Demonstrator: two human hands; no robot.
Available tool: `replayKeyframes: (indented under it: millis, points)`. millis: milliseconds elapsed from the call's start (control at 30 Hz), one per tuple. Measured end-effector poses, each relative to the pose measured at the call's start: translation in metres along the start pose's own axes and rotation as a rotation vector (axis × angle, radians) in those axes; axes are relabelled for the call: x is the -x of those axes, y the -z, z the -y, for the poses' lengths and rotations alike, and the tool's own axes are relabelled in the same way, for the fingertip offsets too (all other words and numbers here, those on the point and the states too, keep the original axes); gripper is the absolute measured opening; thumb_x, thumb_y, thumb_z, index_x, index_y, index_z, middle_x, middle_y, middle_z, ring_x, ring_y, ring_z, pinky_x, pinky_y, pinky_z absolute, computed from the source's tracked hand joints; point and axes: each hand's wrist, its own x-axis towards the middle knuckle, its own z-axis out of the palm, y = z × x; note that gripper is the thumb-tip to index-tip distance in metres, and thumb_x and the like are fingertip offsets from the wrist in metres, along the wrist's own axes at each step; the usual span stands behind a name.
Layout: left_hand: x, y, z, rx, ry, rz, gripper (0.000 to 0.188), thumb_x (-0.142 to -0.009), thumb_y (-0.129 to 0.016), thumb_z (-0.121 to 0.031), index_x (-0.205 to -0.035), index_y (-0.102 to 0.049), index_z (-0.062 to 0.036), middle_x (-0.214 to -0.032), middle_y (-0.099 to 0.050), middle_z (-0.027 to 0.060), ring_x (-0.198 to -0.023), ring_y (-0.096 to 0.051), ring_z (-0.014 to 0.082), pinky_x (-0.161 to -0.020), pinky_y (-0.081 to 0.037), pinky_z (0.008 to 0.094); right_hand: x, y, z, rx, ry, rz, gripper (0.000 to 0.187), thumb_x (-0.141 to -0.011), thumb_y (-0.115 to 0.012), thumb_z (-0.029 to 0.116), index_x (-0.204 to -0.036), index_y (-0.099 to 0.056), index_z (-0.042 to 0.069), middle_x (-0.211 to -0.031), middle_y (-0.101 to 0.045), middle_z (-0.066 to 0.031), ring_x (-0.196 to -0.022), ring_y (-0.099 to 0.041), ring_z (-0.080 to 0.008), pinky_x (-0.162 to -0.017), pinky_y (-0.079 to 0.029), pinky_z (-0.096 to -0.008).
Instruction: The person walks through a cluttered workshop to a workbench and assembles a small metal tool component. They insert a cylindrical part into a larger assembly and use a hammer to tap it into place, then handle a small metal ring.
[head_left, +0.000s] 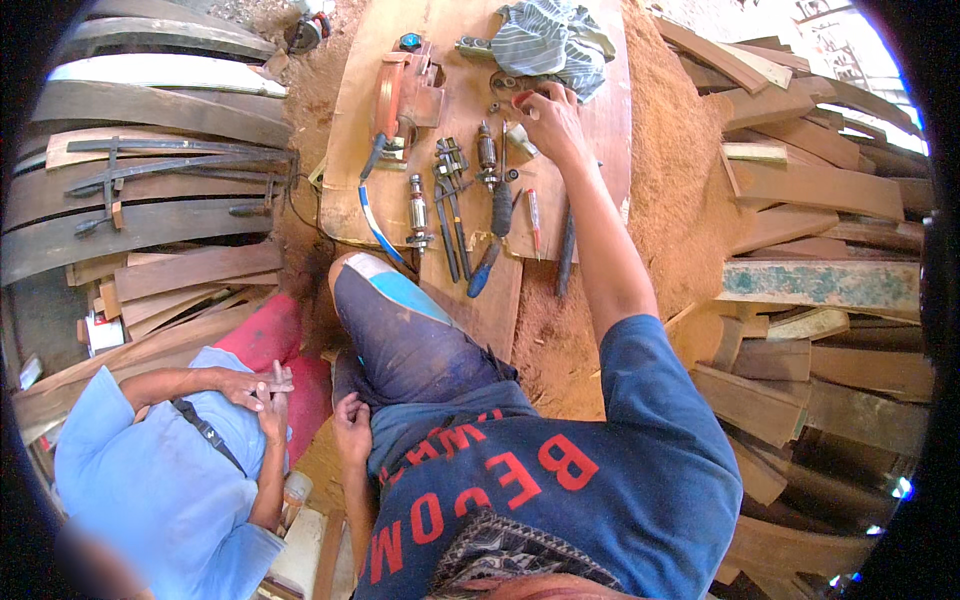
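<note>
Over the far right part of a wooden board (590, 200), my right hand (555, 122) pinches what looks like a small red piece (521, 98). Small dark metal parts (503, 84) and a striped cloth (560, 48) lie close to it. A whitish cylinder (521, 141) sits just below the hand. My left hand (352, 426) rests beside my left thigh with its fingers curled and nothing visible in them. On the board lie an orange power tool body (393, 105), two motor armatures (487, 150), dark long-handled pliers (453, 190) and a red-tipped screwdriver (534, 220).
Someone in a light blue shirt (180, 480) sits at my left, hands together. Curved planks (150, 110) with bar clamps (190, 160) fill the left side. Stacked wood pieces (820, 190) and sawdust (680, 150) lie at the right. A blue handle (485, 270) overhangs the board's near edge.
</note>
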Motion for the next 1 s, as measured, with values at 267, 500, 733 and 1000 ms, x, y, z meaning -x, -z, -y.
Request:
replayKeyframes:
  millis: [267,500,733,1000]
  points:
    - [-0.002,0.004,-0.012,-0.049,0.01,0.041,0.033,-0.094,-0.066,-0.009,-0.127,-0.061,-0.0015,-0.107,-0.068,0.0125,-0.099,-0.064,0.0215,-0.092,-0.051,0.0351,0.06,-0.005,0.009,0.09,-0.129,-0.027,0.044,-0.073,-0.083,0.025,-0.111,-0.071,0.007,-0.139,-0.053,-0.0137,-0.134,-0.042,-0.0389,-0.11,-0.034,-0.0546]
    - [0.0,0.002,-0.014,-0.057,0.006,0.009,0.035,-0.094,-0.066,-0.009,-0.127,-0.062,-0.0014,-0.106,-0.07,0.0133,-0.098,-0.066,0.0222,-0.091,-0.052,0.0354,0.075,-0.006,0.02,0.194,-0.225,-0.047,0.043,-0.077,-0.076,0.028,-0.111,-0.068,0.004,-0.129,-0.059,-0.0165,-0.127,-0.049,-0.0389,-0.104,-0.039,-0.057]
    - [-0.004,0.003,-0.016,-0.07,0.018,0.04,0.034,-0.094,-0.065,-0.007,-0.128,-0.061,-0.0012,-0.109,-0.069,0.0141,-0.1,-0.065,0.0225,-0.092,-0.052,0.0353,0.085,-0.017,0.01,0.138,-0.227,-0.045,0.034,-0.079,-0.077,0.025,-0.106,-0.066,0.007,-0.116,-0.063,-0.0137,-0.118,-0.054,-0.0363,-0.101,-0.038,-0.0554]
    - [-0.007,0.002,-0.017,-0.109,0.035,0.024,0.037,-0.091,-0.065,-0.007,-0.127,-0.063,-0.0007,-0.103,-0.072,0.0119,-0.097,-0.068,0.0219,-0.091,-0.052,0.0359,0.095,-0.013,0.018,0.152,-0.272,-0.106,0.037,-0.081,-0.078,0.03,-0.106,-0.065,0.006,-0.114,-0.064,-0.0137,-0.114,-0.056,-0.0353,-0.098,-0.039,-0.0536]
